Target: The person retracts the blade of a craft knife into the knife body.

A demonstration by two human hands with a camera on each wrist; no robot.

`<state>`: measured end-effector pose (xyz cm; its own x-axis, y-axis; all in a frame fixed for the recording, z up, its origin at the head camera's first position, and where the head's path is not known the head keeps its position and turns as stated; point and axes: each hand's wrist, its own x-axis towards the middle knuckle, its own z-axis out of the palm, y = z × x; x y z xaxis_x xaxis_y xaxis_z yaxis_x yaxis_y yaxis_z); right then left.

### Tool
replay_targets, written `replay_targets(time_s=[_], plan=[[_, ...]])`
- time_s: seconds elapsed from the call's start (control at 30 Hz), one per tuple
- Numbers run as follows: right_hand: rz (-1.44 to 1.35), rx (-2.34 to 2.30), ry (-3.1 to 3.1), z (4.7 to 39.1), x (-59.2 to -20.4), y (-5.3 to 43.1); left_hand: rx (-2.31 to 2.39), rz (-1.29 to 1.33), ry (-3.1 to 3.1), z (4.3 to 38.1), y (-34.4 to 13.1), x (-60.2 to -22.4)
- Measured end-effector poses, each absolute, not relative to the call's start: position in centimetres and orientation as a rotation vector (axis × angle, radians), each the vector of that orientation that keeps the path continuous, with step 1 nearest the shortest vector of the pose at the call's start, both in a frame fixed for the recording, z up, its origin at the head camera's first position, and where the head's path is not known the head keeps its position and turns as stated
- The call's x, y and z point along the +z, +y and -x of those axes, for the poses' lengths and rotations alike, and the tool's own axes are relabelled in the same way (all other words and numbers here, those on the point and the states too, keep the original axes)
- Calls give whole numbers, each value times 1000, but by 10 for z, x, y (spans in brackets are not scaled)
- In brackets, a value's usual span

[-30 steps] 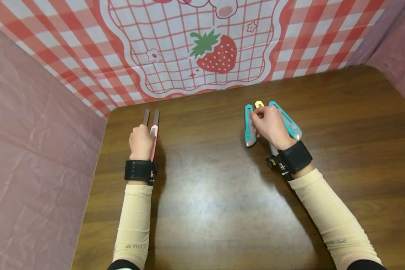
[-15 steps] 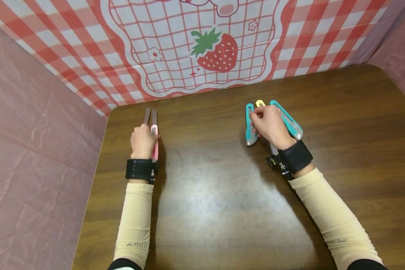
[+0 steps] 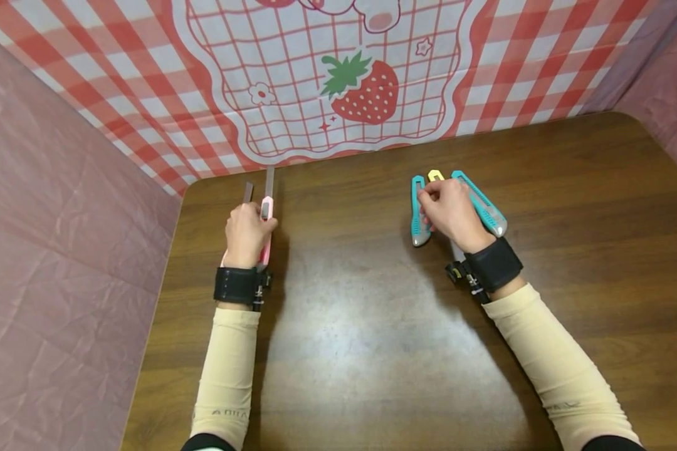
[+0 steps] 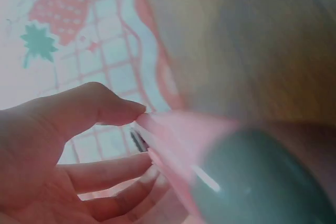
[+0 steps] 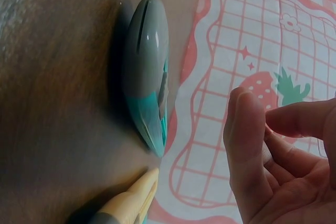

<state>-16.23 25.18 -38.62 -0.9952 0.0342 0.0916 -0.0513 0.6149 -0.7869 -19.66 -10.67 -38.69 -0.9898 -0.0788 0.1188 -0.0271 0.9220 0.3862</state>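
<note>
My left hand (image 3: 246, 233) pinches a pink box cutter (image 3: 266, 216) between thumb and fingers, its long blade pointing toward the back. In the left wrist view the cutter's grey end (image 4: 262, 182) comes close to the camera. Under that hand lies a second cutter, mostly hidden, with its bare blade (image 3: 248, 191) sticking out ahead. Loosely curled and holding nothing, my right hand (image 3: 454, 210) hovers over a yellow box cutter (image 3: 435, 176). To its left is a teal cutter (image 3: 417, 210), and to its right another teal cutter (image 3: 488, 210).
The brown wooden table (image 3: 338, 300) carries all the cutters. A red checked cloth with a strawberry print (image 3: 367, 94) hangs along its back edge. Pink crumpled fabric (image 3: 62, 250) covers the left side.
My left hand has shifted a little to the right with the pink cutter, parting it from the blade beside it. My right hand has stayed over the yellow cutter.
</note>
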Motion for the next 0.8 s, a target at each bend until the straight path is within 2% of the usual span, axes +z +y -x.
replay_targets(time_s=[0.33, 0.47, 0.63, 0.8], plan=[[-57, 1356, -2782, 161, -386, 248, -638, 198, -2820, 176, -50, -376], [-156, 1445, -2794, 159, -386, 242, -596, 370, -2771, 163, -25, -378], [-354, 1732, -2780, 156, -387, 227, -569, 534, -2704, 149, -1, -381], [-384, 2065, -2692, 151, -387, 209, -544, 631, -2654, 137, 14, -384]])
